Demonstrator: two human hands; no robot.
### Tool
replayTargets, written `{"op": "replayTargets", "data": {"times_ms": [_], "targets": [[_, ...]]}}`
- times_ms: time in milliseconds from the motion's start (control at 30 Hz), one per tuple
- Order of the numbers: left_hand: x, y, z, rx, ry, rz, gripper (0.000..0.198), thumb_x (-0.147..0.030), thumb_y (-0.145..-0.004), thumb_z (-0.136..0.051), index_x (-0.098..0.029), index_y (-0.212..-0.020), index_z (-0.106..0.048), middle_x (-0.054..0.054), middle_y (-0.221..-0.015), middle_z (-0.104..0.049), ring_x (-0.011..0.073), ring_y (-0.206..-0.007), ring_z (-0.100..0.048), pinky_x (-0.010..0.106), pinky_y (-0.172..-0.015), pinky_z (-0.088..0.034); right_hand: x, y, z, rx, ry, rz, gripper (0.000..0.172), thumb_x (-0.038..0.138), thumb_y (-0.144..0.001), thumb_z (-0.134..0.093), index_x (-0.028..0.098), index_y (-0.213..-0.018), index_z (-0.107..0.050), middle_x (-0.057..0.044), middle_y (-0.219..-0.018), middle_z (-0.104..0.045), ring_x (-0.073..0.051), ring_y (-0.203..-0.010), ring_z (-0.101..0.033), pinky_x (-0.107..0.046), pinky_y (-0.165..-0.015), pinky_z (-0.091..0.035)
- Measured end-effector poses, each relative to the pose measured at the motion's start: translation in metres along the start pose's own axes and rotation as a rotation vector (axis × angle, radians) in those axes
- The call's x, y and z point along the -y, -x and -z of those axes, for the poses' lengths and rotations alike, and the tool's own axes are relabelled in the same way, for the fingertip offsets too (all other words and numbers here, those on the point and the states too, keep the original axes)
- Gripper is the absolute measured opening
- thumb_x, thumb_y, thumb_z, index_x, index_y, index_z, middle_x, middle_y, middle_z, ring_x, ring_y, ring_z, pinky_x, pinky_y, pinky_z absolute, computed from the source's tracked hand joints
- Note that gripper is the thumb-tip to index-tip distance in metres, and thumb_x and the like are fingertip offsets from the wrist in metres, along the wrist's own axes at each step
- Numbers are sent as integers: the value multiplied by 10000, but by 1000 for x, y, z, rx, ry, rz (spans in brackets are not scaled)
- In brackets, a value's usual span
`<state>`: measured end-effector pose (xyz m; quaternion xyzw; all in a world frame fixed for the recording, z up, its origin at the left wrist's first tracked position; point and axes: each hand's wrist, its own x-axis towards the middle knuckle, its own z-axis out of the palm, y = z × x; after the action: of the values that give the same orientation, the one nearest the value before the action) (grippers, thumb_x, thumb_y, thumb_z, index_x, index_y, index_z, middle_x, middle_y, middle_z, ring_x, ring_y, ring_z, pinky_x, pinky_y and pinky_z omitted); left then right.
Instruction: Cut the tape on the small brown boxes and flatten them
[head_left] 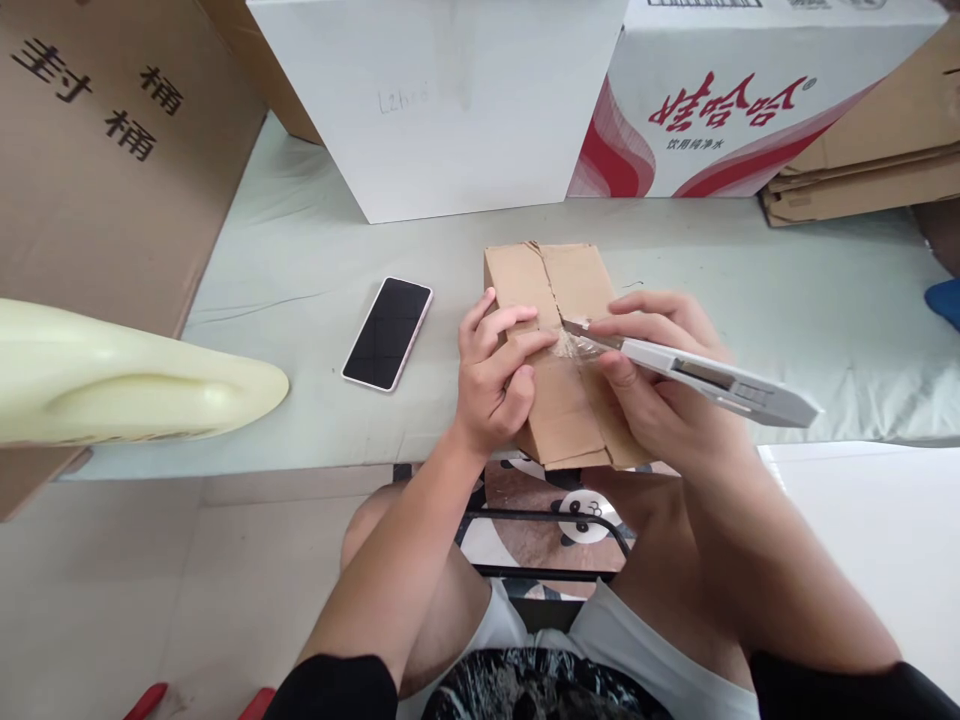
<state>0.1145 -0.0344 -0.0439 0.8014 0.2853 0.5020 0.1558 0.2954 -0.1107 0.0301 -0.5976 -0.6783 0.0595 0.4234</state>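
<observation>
A small brown cardboard box lies at the front edge of the cloth-covered surface, its top seam running lengthwise. My left hand grips its left side, fingers bent over the top and the index fingertip close to the seam. In my right hand is a white box cutter, held between thumb and fingers with its blade out. The blade tip touches the seam near the middle of the box, beside a torn patch of clear tape.
A phone with a dark screen lies left of the box. Behind stand a white box and a red-and-white printed carton. A pale yellow smooth object juts in from the left. Flattened cardboard lies at right.
</observation>
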Motion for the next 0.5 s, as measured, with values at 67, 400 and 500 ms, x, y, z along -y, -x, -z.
{"op": "replayTargets", "data": {"times_ms": [67, 400, 500], "targets": [[0, 0, 0, 0, -4, -15, 443, -396, -1065, -332, -251, -1133, -744, 86, -1263, -700, 251, -1269, -633, 536, -1291, -377, 0, -1, 0, 37, -52, -5, 219, 395, -1036, -576, 239, -1084, -723, -99, -1104, -767, -225, -1003, -745, -396, -889, -591], [-1, -1, -3, -47, 40, -32, 398, -358, -1060, -363, -247, -1132, -738, 75, -1253, -700, 235, -1250, -637, 508, -1296, -370, -4, 4, 0, -34, -110, 2, 208, 395, -1047, -558, 237, -1073, -690, -70, -1030, -765, -203, -945, -732, -379, -843, -571], [-1, -1, -2, -38, 32, -29, 404, -360, -1060, -362, -245, -1131, -742, 75, -1256, -702, 238, -1240, -642, 512, -1296, -370, -1, 1, 0, 24, -59, 33, 158, 345, -1034, -584, 240, -1069, -696, -57, -1007, -771, -197, -928, -733, -356, -816, -571]]}}
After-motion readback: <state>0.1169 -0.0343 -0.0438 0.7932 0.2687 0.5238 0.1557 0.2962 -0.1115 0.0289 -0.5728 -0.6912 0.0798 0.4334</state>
